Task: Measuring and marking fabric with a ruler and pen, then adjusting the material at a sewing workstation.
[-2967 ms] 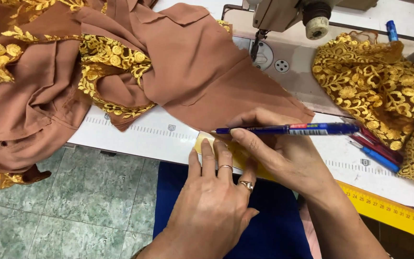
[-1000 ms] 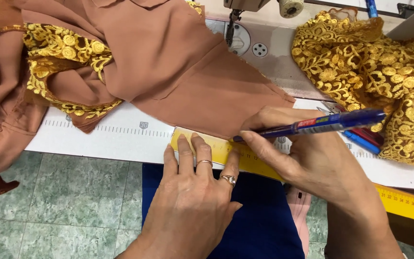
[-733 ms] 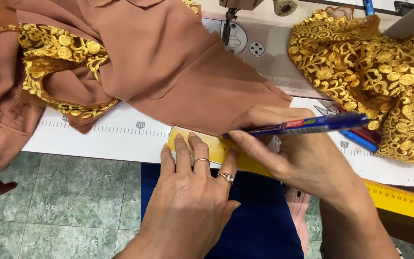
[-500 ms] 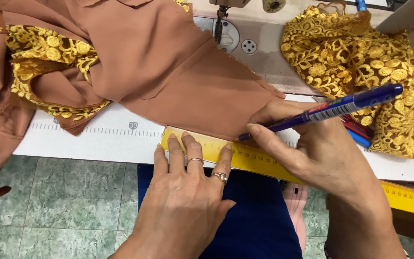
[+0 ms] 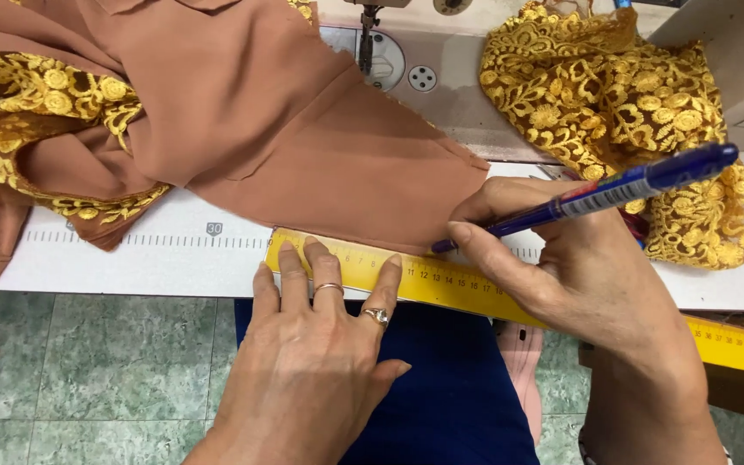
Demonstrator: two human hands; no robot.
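Note:
My left hand (image 5: 316, 344) lies flat with spread fingers pressing a yellow ruler (image 5: 441, 280) onto the white sewing table (image 5: 131, 258). Two of its fingers wear rings. My right hand (image 5: 579, 267) grips a blue pen (image 5: 613, 189), whose tip touches the lower edge of the brown fabric (image 5: 303, 146) just above the ruler. The brown fabric spreads from the top left across the table and carries gold lace trim (image 5: 53, 103).
A heap of gold lace (image 5: 622, 103) lies at the upper right. The sewing machine's needle and round plate (image 5: 381, 56) sit at the top centre. Dark blue cloth (image 5: 449, 387) covers my lap; green floor tiles (image 5: 88, 370) show at the lower left.
The view has shifted so the table contents sit further left and lower. My left hand now lies further along the ruler, more of which shows. The pen's rear end has tilted upward.

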